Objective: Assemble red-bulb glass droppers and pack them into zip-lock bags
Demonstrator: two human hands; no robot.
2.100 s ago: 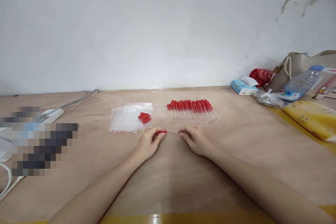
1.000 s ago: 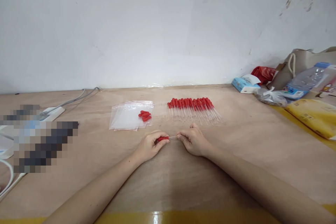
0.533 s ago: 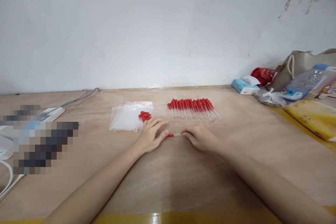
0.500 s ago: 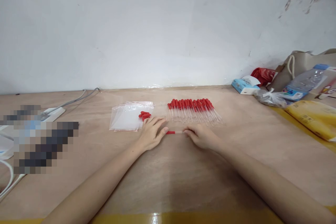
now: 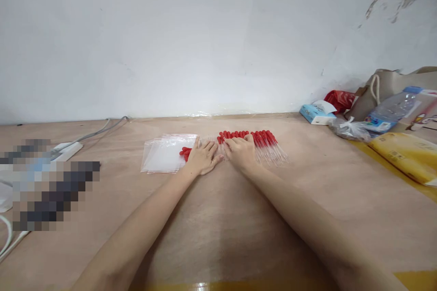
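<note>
Several droppers, clear thin tubes with red rubber bulbs, lie side by side in a row. At the row's left end my right hand is closed, its fingertips at a red-bulbed dropper; the hand covers part of the row. Just left of it, my left hand lies open with its fingers stretched out over bare clear tubes. Beside my left wrist, loose red rubber bulbs rest on a stack of clear plastic bags.
Left on the wooden tabletop are a white power strip with cables and a pixelated dark object. At the right stand a blue tissue pack, a knotted plastic bag, a clear bottle and a yellow packet. A wall closes the back.
The dropper that lay between my hands in front of the row has gone to the row's left end with my right hand, which moved forward and left. My left hand shifted slightly forward and right.
</note>
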